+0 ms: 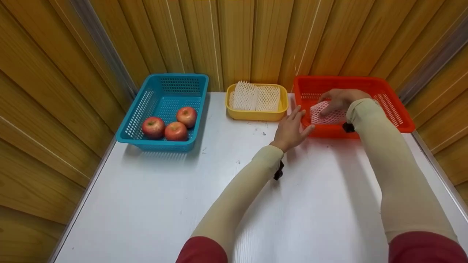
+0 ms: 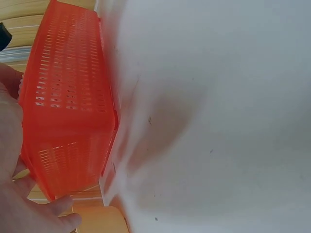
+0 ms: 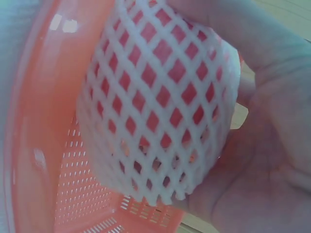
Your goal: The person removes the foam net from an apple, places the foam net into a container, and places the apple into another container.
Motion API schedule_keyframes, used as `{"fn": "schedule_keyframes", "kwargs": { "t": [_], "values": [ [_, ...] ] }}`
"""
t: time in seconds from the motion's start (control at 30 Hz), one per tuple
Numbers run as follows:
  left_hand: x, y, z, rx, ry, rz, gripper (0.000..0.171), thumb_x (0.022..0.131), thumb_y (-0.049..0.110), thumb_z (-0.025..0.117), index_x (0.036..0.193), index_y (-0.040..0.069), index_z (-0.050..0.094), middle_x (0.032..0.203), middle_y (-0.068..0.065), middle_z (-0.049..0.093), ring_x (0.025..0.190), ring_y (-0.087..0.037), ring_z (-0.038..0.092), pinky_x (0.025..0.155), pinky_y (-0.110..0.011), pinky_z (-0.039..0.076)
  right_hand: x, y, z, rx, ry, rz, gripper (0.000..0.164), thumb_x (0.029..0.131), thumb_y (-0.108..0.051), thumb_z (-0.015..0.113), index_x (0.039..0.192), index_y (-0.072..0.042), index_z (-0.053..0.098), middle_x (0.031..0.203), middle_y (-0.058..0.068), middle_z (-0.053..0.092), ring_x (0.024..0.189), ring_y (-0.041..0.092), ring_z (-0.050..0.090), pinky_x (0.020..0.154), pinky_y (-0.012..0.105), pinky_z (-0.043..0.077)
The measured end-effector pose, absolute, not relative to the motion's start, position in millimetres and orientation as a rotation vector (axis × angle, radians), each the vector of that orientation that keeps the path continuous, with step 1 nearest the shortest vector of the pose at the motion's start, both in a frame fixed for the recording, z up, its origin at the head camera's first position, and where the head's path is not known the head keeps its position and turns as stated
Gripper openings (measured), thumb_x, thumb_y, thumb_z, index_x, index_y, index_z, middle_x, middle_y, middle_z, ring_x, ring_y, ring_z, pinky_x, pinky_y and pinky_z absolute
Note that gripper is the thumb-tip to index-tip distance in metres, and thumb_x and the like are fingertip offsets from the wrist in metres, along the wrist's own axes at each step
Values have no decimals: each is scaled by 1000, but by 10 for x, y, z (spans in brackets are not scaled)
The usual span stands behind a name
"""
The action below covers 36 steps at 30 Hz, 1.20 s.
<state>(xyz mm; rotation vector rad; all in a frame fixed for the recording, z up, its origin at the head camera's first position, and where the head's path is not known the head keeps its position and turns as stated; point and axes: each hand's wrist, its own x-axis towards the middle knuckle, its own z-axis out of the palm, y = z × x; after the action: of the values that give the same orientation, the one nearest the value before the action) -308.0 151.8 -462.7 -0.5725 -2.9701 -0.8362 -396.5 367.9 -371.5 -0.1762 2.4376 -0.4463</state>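
My right hand [image 1: 340, 99] grips an apple in a white foam net [image 1: 326, 115], low at the front left of the red basket [image 1: 406, 124]. Red shows through the net's mesh [image 3: 155, 97] in the right wrist view, and the thumb and fingers curl round its side. At the basket's front left corner is my left hand [image 1: 290, 130], fingers spread and fairly straight, by the rim; the left wrist view shows that hand [image 2: 14, 179] beside the basket's outer wall [image 2: 68, 126]. Whether its fingertips press the rim I cannot tell.
A yellow tray [image 1: 256, 116] with white foam nets [image 1: 268, 98] stands at the back middle. On the left, a blue basket [image 1: 126, 137] holds three apples [image 1: 153, 127]. Wood-patterned walls [image 1: 234, 40] enclose the white table [image 1: 153, 204] at the back and sides.
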Motion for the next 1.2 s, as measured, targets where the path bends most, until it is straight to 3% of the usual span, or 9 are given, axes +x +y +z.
{"fn": "schedule_keyframes", "kwargs": {
  "t": [0.2, 0.67, 0.93, 1.2],
  "values": [
    [-3098, 1459, -4610, -611, -2970, -943, 70, 102, 55, 54, 162, 25, 34, 170, 10, 19, 153, -18, 29, 125, -37, 22, -3968, 3698, -3681, -260, 2500, -366, 87, 88, -60, 73, 155, -16, 41, 156, 27, 32, 133, 52, 31, 101, 78, 32],
    [-3154, 1057, -4602, -783, -2871, -899, 64, 103, 46, 58, 160, 30, 35, 169, 7, 24, 152, -14, 31, 122, -34, 29, -3887, 3683, -3634, -278, 2566, -442, 84, 90, -54, 73, 156, -16, 39, 147, 24, 42, 128, 48, 38, 101, 74, 38],
    [-3116, 829, -4557, -848, -2864, -814, 61, 103, 47, 57, 159, 33, 37, 169, 4, 26, 152, -17, 32, 122, -37, 27, -3827, 3705, -3625, -296, 2584, -536, 78, 90, -50, 75, 153, -17, 43, 138, 22, 47, 123, 44, 41, 98, 66, 44],
    [-3104, 623, -4527, -849, -2860, -767, 57, 105, 46, 55, 158, 32, 40, 168, 0, 28, 151, -19, 32, 124, -38, 25, -3767, 3730, -3610, -305, 2607, -560, 80, 90, -51, 75, 155, -20, 40, 140, 20, 47, 124, 43, 41, 94, 62, 48]
  ]
}}
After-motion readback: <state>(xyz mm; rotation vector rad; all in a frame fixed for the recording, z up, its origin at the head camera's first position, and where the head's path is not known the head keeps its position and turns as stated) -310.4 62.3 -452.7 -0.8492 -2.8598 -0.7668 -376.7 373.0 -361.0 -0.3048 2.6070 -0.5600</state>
